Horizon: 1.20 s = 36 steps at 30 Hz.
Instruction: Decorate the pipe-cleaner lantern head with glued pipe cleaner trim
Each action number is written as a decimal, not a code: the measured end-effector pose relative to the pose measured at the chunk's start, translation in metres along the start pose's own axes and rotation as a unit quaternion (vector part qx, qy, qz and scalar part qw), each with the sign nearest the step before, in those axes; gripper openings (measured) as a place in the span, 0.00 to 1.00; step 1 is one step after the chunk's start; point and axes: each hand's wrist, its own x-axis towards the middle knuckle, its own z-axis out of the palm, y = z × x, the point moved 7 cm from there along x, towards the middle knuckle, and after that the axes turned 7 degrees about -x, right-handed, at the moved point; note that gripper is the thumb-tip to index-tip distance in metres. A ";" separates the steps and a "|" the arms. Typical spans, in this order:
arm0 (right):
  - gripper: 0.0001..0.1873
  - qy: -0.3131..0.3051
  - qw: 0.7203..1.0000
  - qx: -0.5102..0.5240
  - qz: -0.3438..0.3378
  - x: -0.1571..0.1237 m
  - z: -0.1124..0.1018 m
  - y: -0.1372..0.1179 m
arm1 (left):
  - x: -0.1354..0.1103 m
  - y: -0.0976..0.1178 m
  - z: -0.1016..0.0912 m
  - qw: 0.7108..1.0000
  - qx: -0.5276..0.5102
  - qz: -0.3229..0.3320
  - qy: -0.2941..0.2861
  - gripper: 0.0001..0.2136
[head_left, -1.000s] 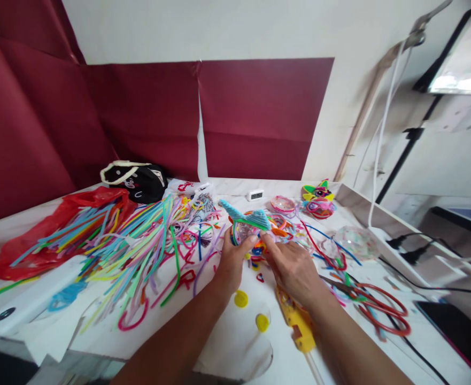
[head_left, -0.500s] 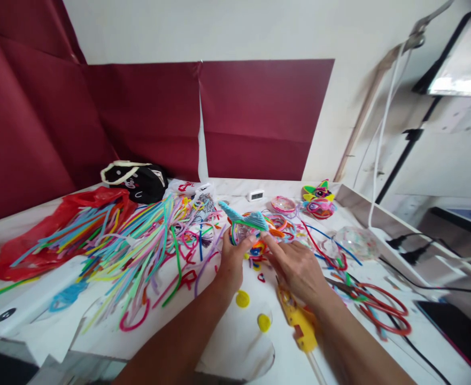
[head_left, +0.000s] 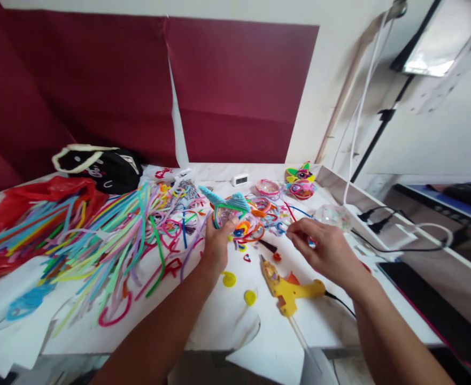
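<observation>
My left hand (head_left: pixel 215 246) is closed on a small clear ball wound with coloured pipe cleaners (head_left: pixel 229 214), which carries a teal pipe-cleaner tail (head_left: pixel 223 199) on top. My right hand (head_left: pixel 325 251) hovers to the right of it, above the table, with fingertips pinched together; what they hold, if anything, is too small to make out. A yellow glue gun (head_left: pixel 289 286) lies on the table between my forearms. Loose coloured pipe-cleaner loops (head_left: pixel 265 211) lie just behind both hands.
A big heap of pipe cleaners (head_left: pixel 110 240) covers the left of the white table (head_left: pixel 219 326), beside a red plastic bag (head_left: pixel 30 198) and a black bag (head_left: pixel 102 168). Clear balls (head_left: pixel 333 216), finished decorations (head_left: pixel 299 182), two yellow discs (head_left: pixel 239 287), and a power strip (head_left: pixel 383 235) lie right.
My right hand has left the ball and moved right, off the glue gun area. The view swung right and down. My left hand keeps hold of the ball.
</observation>
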 end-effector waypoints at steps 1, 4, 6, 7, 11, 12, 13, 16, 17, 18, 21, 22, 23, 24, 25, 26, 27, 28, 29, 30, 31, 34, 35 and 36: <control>0.07 -0.042 0.999 0.008 0.000 -0.007 0.001 0.000 | 0.000 -0.001 0.000 1.000 -0.001 -0.004 0.001 0.28; 0.10 -0.149 0.989 -0.008 -0.010 -0.036 0.010 -0.006 | 0.001 -0.001 0.000 1.000 -0.007 -0.004 0.003 0.27; 0.16 -0.210 0.977 -0.033 -0.018 -0.056 0.019 -0.009 | 0.001 -0.001 0.000 1.000 -0.014 -0.002 0.002 0.27; 0.19 -0.238 0.970 -0.045 -0.021 -0.066 0.025 -0.011 | 0.001 -0.001 0.000 1.000 -0.016 -0.003 0.001 0.26; 0.30 -0.303 0.947 -0.101 -0.030 -0.090 0.046 -0.015 | 0.003 -0.003 -0.002 1.000 -0.017 -0.003 0.003 0.27; 0.30 -0.309 0.943 -0.116 -0.030 -0.092 0.050 -0.016 | 0.004 -0.003 -0.002 1.000 -0.018 -0.003 0.004 0.27; 0.30 -0.316 0.940 -0.129 -0.028 -0.093 0.054 -0.016 | 0.004 -0.003 -0.003 1.000 -0.019 -0.002 0.004 0.28; 0.23 -0.336 0.929 -0.154 -0.015 -0.091 0.063 -0.016 | 0.005 -0.002 -0.003 1.000 -0.021 0.001 0.004 0.28; 0.21 -0.341 0.927 -0.156 -0.012 -0.090 0.066 -0.016 | 0.005 -0.002 -0.004 1.000 -0.021 0.003 0.006 0.27; 0.20 -0.345 0.926 -0.156 -0.011 -0.089 0.068 -0.017 | 0.005 -0.001 -0.004 1.000 -0.019 0.005 0.008 0.27; 0.18 -0.350 0.925 -0.148 -0.014 -0.086 0.071 -0.018 | 0.006 0.000 -0.006 1.000 -0.014 0.009 0.014 0.25; 0.18 -0.351 0.925 -0.145 -0.014 -0.085 0.071 -0.018 | 0.006 0.000 -0.006 1.000 -0.013 0.010 0.014 0.25; 0.18 -0.353 0.925 -0.143 -0.014 -0.085 0.071 -0.017 | 0.006 0.000 -0.006 1.000 -0.013 0.010 0.015 0.25; 0.19 -0.355 0.924 -0.141 -0.013 -0.086 0.070 -0.017 | 0.006 0.001 -0.006 1.000 -0.012 0.011 0.015 0.25; 0.19 -0.355 0.925 -0.139 -0.013 -0.086 0.069 -0.016 | 0.007 0.001 -0.006 1.000 -0.013 0.012 0.015 0.25; 0.20 -0.349 0.927 -0.136 -0.014 -0.087 0.067 -0.016 | 0.007 0.001 -0.006 1.000 -0.014 0.014 0.015 0.25; 0.21 -0.337 0.932 -0.131 -0.017 -0.087 0.064 -0.017 | 0.007 0.001 -0.006 1.000 -0.015 0.015 0.015 0.25; 0.21 -0.317 0.940 -0.124 -0.024 -0.087 0.060 -0.019 | 0.008 0.001 -0.007 1.000 -0.016 0.015 0.016 0.26; 0.22 -0.289 0.950 -0.115 -0.035 -0.087 0.054 -0.021 | 0.008 0.001 -0.007 1.000 -0.015 0.016 0.017 0.26; 0.22 -0.253 0.960 -0.108 -0.048 -0.085 0.046 -0.024 | 0.009 0.001 -0.008 1.000 -0.013 0.018 0.019 0.26; 0.21 -0.214 0.969 -0.103 -0.062 -0.083 0.038 -0.027 | 0.009 0.000 -0.009 1.000 -0.010 0.019 0.021 0.27; 0.20 -0.114 0.983 -0.106 -0.099 -0.074 0.017 -0.038 | 0.009 -0.001 -0.010 0.999 0.001 0.028 0.019 0.28; 0.19 -0.089 0.984 -0.108 -0.108 -0.069 0.012 -0.042 | 0.008 -0.002 -0.010 0.999 0.006 0.030 0.016 0.28; 0.19 -0.069 0.985 -0.109 -0.115 -0.064 0.008 -0.045 | 0.008 -0.002 -0.010 0.999 0.011 0.031 0.014 0.29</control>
